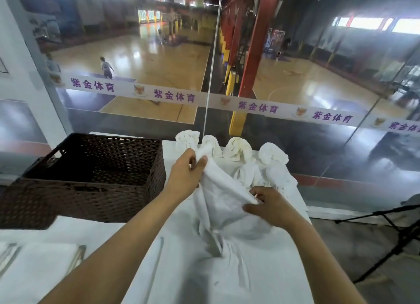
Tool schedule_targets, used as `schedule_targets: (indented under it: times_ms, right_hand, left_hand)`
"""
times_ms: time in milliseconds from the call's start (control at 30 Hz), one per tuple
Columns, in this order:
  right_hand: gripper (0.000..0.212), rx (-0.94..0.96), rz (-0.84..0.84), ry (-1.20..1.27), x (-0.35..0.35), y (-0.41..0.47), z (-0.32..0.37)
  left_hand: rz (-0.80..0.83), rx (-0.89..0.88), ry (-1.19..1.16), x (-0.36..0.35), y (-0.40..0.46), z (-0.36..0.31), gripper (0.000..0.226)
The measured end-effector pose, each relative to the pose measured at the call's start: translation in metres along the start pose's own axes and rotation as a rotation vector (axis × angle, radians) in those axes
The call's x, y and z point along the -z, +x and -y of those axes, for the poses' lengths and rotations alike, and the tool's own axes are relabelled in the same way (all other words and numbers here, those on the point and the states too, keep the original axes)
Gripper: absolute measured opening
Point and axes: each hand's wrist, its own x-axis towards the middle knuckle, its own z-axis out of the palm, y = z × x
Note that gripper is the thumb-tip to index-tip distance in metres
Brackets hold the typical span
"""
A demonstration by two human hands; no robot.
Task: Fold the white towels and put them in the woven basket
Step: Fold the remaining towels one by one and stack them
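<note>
woven basket (91,176) left, bunched towels (238,151) behind

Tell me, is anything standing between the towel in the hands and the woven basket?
Nothing visible does. The towel, held by the left hand and right hand, lies just right of the woven basket, whose visible inside looks empty.

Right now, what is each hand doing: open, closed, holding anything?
Left hand: pinches an upper edge of the white towel.
Right hand: grips the same towel's other side.
</note>
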Motion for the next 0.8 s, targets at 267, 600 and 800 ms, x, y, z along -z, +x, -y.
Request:
schedule_targets:
  times_ms: [267, 600, 800]
  right_hand:
    - [0.026, -0.200, -0.401, -0.251, 0.067, 0.039, -0.005]
    - [0.023, -0.157, -0.700, -0.085, 0.107, 0.142, 0.016]
    - [0.005, -0.108, -0.547, 0.976, 0.148, 0.235, 0.056]
  left_hand:
    - [0.076, 0.139, 0.039, 0.009, 0.028, 0.000, 0.037]
    - [-0.193, 0.028, 0.203, 0.025, 0.121, -0.035, 0.016]
    - [-0.303, 0.049, 0.003, 0.029, 0.197, -0.060, 0.025]
